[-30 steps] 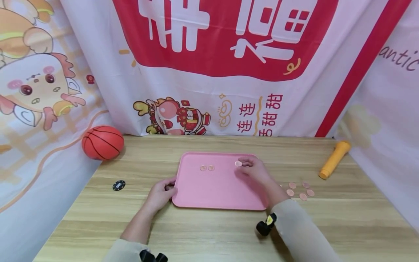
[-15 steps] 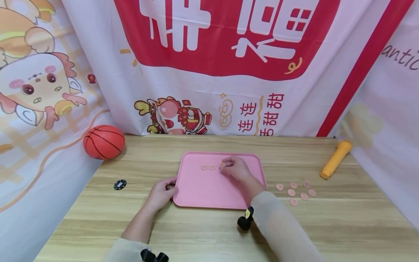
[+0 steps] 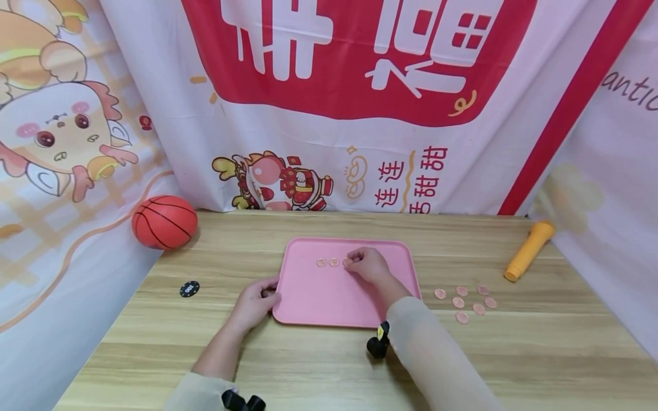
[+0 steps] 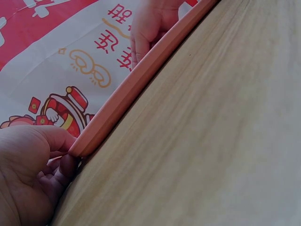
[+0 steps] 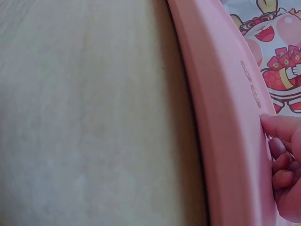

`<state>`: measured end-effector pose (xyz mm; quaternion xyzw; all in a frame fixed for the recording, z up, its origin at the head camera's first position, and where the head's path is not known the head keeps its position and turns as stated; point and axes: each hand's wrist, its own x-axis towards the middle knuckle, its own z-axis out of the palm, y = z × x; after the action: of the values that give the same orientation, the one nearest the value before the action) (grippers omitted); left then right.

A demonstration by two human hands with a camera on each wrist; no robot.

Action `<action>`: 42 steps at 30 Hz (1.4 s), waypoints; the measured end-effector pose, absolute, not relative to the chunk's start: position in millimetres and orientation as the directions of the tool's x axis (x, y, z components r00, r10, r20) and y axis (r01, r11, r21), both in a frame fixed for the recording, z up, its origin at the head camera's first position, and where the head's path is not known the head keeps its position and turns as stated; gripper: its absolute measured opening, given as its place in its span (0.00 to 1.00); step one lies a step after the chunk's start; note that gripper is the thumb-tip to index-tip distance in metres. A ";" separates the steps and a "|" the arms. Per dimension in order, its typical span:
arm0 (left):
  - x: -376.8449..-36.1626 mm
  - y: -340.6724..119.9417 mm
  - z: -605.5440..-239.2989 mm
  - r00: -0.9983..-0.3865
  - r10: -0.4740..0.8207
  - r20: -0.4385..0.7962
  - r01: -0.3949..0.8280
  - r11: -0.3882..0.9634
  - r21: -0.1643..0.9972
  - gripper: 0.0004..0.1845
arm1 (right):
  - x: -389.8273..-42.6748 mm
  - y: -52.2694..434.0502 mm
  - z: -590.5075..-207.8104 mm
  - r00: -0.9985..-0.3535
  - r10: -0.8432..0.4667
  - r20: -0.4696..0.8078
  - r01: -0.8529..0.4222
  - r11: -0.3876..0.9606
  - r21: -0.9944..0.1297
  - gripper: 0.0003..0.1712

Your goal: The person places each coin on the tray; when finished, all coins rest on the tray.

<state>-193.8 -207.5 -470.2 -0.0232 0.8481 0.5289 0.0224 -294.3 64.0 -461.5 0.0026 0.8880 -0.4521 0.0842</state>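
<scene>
A pink tray (image 3: 313,302) lies on the wooden table. My left hand (image 3: 253,305) grips its left edge, the thumb at the rim; in the left wrist view, the curled fingers of the left hand (image 4: 33,169) meet the tray's corner (image 4: 89,141). Two copper-coloured coins (image 3: 321,262) lie side by side near the tray's back. Just right of them, my right hand (image 3: 371,267) pinches a third coin (image 3: 346,262) down at the tray surface. In the right wrist view the thumb of the right hand (image 5: 287,155) touches the tray, and its coin is hidden.
Several more copper-coloured coins (image 3: 458,302) lie loose on the table (image 3: 319,365) right of the tray. A black chip (image 3: 189,289) lies at the left. A small red basketball (image 3: 165,222) sits back left, and an orange flashlight-like cylinder (image 3: 529,251) back right. Printed cloth (image 3: 288,131) encloses the table.
My right hand has moved left across the tray with the coin and lowered it beside the other two. The left hand has stayed at the tray's edge.
</scene>
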 end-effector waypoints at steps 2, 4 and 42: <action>-193.9 -207.5 -470.1 -0.998 -0.015 -0.061 -0.061 0.442 0.895 0.25 | -294.6 64.0 -460.8 -0.985 -0.072 -0.160 0.085 0.602 -0.794 0.15; -194.0 -207.5 -470.1 -0.998 -0.016 -0.060 -0.061 0.443 0.894 0.25 | -294.9 64.0 -460.6 -0.984 -0.073 -0.161 0.083 0.611 -0.787 0.15; -195.6 -208.2 -473.1 -0.999 -0.019 -0.036 -0.041 0.486 0.873 0.25 | -244.8 214.5 -436.4 -0.995 0.007 -0.102 0.094 0.463 -0.881 0.28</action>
<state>-195.6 -208.2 -473.1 -0.0173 0.8620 0.5065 0.0107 -244.8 214.5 -436.4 0.0295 0.8543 -0.5172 0.0418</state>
